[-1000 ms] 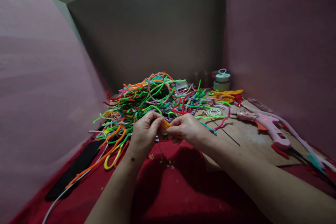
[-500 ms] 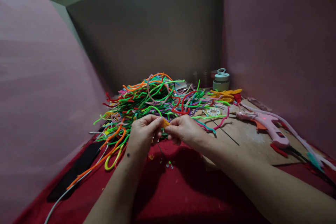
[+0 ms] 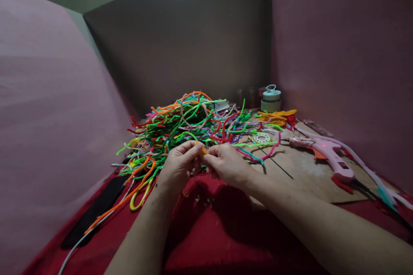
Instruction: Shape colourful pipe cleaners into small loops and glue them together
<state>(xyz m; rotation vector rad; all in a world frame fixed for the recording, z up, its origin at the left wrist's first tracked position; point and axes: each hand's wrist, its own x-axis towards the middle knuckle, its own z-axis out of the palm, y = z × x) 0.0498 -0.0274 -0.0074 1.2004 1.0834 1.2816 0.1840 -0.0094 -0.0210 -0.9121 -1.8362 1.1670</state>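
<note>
Between my two hands is a short orange-yellow pipe cleaner piece (image 3: pixel 202 149), mostly covered by fingers. My left hand (image 3: pixel 182 160) pinches it from the left, thumb on top. From the other side my right hand (image 3: pixel 226 162) grips it with thumb and forefinger, the fingertips of both hands almost meeting. Its exact shape is hidden. Just behind the hands rises a big tangled heap of pipe cleaners (image 3: pixel 180 124) in green, orange, red, pink and purple. A thin dark stem shows below my left fingers.
A pink glue gun (image 3: pixel 332 152) with a lit red light lies on a wooden board (image 3: pixel 303 176) at right. Behind it are orange-yellow pipe cleaner shapes (image 3: pixel 277 117) and a lidded jar (image 3: pixel 271 99). A white ring (image 3: pixel 262 138) and dark rod (image 3: pixel 277 164) lie nearer. At left rests a black phone-like slab (image 3: pixel 93 215).
Both hands have drawn slightly closer together, and less of the orange-yellow piece shows. The whole view has shifted a little; the things on the table stay put.
</note>
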